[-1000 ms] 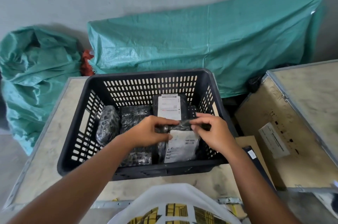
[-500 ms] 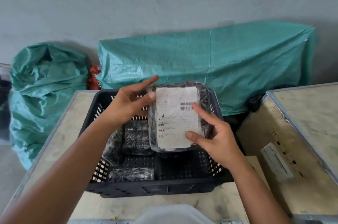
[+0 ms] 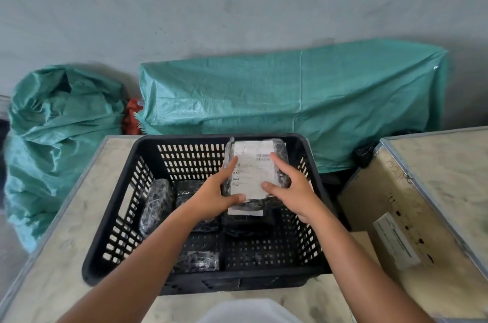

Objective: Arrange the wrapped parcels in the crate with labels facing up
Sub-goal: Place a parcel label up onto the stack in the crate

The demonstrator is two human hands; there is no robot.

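Both hands grip one wrapped parcel over the black crate, toward its far right corner. The left hand is closed on the parcel's left edge, thumb on the near end of the white label and fingers up the side; the right hand is closed on the right edge, thumb on the label's lower part and fingers along the plastic wrap. The label faces up toward the camera. Directly beneath the held parcel lies a dark parcel with a strip of white showing along its far edge. Three more wrapped parcels sit in the crate without any label showing: a rounded one by the left wall, one beside it partly behind the left wrist, and a small flat one near the front wall. The crate rests on a pale table. A wooden box stands off the table's right edge, and green tarpaulin lies against the wall behind.
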